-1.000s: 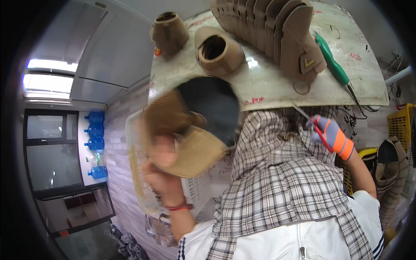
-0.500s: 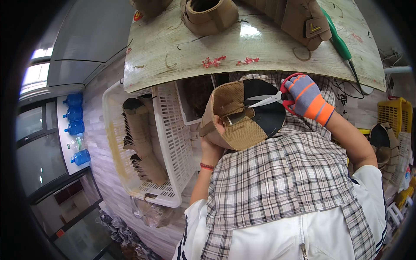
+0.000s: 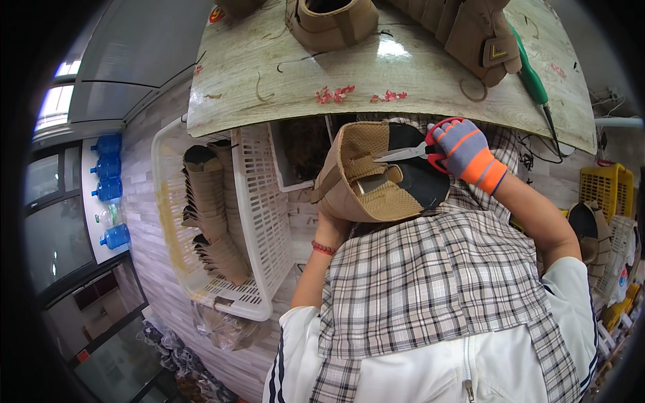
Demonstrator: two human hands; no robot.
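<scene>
A tan boot upper (image 3: pixel 330 191) is held over my lap, its opening turned up so that tan mesh and black lining show. My left hand (image 3: pixel 333 223) grips it from underneath at the left; most of its fingers are hidden behind the material. My right hand (image 3: pixel 468 151), in a grey and orange striped glove, is closed on the red handles of scissors (image 3: pixel 405 155). Their blades point left over the inside of the upper, slightly parted. Whether the tips touch the lining I cannot tell.
Ahead is a wood-patterned table (image 3: pixel 269 101) with more tan uppers (image 3: pixel 332 25) and a green-handled tool (image 3: pixel 531 79) on it. At the left, a white basket (image 3: pixel 265 221) holds stacked tan pieces (image 3: pixel 207 195). A yellow crate (image 3: pixel 605 188) stands at the right.
The scissors have shifted slightly left and their blades have drawn closer together. My left fingertips, seen inside the upper before, are now hidden. The upper is tilted a little differently.
</scene>
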